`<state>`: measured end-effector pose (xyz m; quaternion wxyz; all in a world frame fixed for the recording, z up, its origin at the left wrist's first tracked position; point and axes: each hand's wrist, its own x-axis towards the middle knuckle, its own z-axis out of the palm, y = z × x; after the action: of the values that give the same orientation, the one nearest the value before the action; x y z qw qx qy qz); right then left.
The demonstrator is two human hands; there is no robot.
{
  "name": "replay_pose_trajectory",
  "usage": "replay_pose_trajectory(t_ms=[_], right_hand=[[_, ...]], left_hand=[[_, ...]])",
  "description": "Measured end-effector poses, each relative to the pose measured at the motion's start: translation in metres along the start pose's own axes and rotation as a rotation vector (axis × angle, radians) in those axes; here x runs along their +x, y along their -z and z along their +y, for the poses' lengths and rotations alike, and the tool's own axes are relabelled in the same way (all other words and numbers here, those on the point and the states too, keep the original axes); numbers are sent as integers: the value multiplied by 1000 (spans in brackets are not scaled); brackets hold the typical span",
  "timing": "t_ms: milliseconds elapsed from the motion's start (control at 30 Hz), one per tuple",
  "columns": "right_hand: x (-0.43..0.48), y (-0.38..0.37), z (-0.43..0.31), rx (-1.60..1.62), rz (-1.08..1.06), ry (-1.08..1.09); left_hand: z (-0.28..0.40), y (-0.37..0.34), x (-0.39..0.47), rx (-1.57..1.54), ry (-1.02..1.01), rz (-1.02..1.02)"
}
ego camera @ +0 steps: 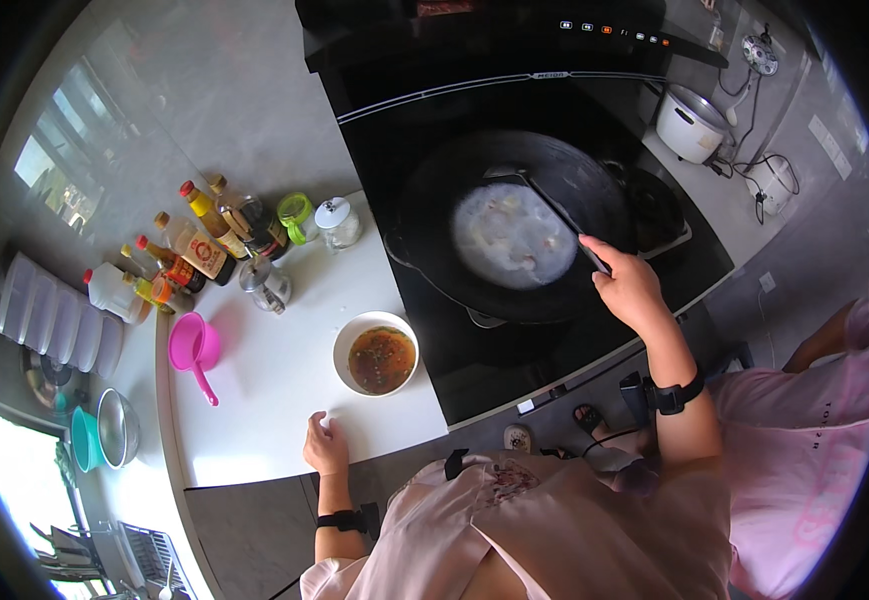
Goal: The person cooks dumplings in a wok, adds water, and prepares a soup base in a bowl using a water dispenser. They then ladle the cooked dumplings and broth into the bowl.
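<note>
My right hand [624, 281] is closed around the handle of a dark metal cooking spatula [554, 206]. The spatula's head rests at the far side of a large black wok [584, 176] on the black stove. Cloudy, foamy liquid with pale pieces [515, 236] fills the middle of the wok. Over the white counter's front edge, my left hand [326, 444] rests with its fingers loosely curled and nothing held. Just beyond it stands a white bowl [344, 381] of reddish-brown sauce with chopped green bits [382, 360].
Sauce bottles [198, 255] and lidded glass jars [338, 225] line the wall, near a pink ladle [194, 343]. A metal colander [117, 427] is at far left. A white rice cooker [691, 124] stands right of the stove. Another person in pink [794, 450] is close at my right.
</note>
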<state>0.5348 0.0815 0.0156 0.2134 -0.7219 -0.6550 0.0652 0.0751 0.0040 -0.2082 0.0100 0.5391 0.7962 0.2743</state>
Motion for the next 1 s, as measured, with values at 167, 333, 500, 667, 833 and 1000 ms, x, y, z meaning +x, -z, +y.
replay_pose_trajectory(t_ms=[167,333,500,667,833,1000], right_hand=[[14,-8,-1,-30,-40,29],[20,-10,-6,-66,-90,17],[18,-13,-2,-129,-83,47],[11,-4,-7,-145,-117,26],[6,1,-4,-153,-118,50],[0,6,-3,-155,-134,45]], left_hand=[[-1,-1,0,-16,-11,15],[-4,-3,-1,-14,3,10],[-2,-1,-1,-26,3,7],[-2,-2,0,-17,12,-4],[-1,-2,1,-20,9,4],[-2,-1,1,-7,19,-14]])
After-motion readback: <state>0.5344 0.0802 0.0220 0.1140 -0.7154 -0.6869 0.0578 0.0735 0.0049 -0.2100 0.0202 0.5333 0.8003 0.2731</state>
